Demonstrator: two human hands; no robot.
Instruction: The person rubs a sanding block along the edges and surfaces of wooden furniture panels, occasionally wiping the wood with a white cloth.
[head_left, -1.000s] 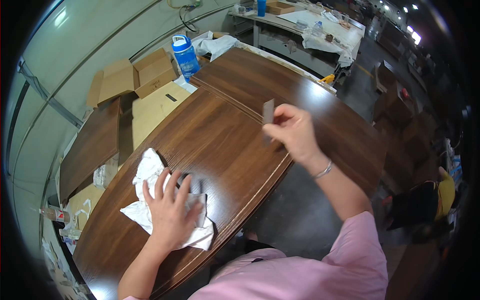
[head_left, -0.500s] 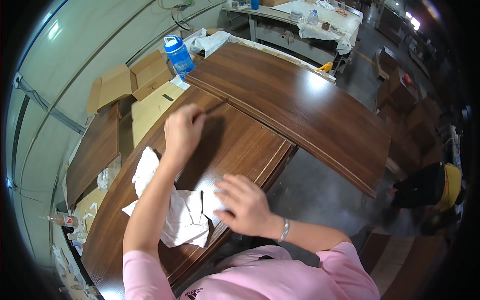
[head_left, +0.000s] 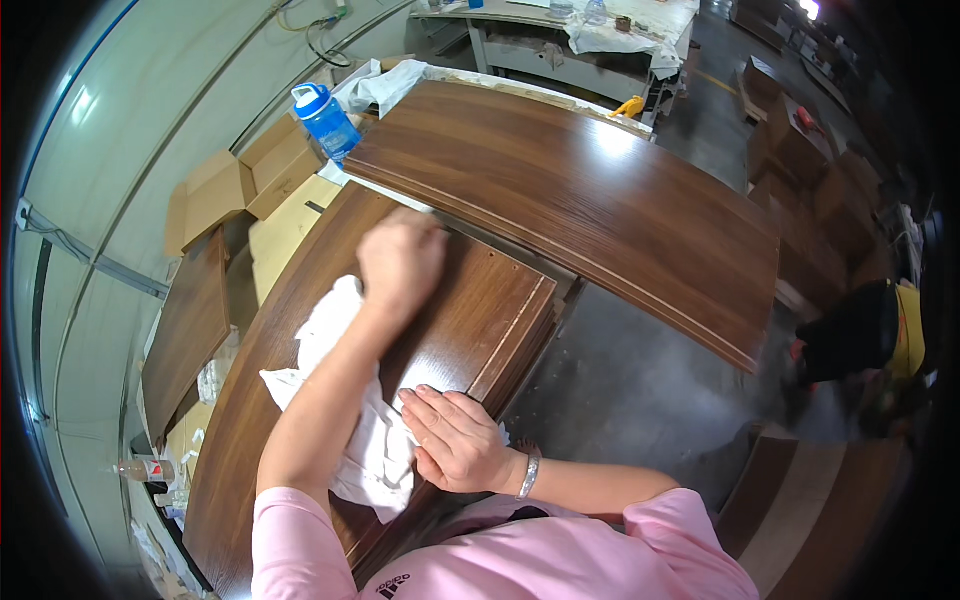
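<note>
A dark brown wooden panel [head_left: 470, 290] with a grooved edge lies before me. Over its far end, my left hand [head_left: 402, 255] is closed, the fingers curled; whatever they hold, if anything, is hidden. A crumpled white cloth [head_left: 375, 450] rests on the panel, partly beneath my left forearm. My right hand [head_left: 455, 440] has its fingers stretched out flat at the panel's near right edge, beside the cloth and holding nothing visible. Beyond a narrow gap lies a second brown wooden panel [head_left: 590, 190].
A blue water bottle [head_left: 325, 122] stands at the far left near an open cardboard box [head_left: 215, 195]. A yellow tool [head_left: 628, 107] lies behind the far panel. More boards [head_left: 815, 500] are at lower right. A person in dark and yellow clothing [head_left: 860, 330] is at the right.
The gap between the two panels looks wider. My left hand has moved right relative to the near panel, and my right hand has come down flat at its edge. The view has shifted slightly.
</note>
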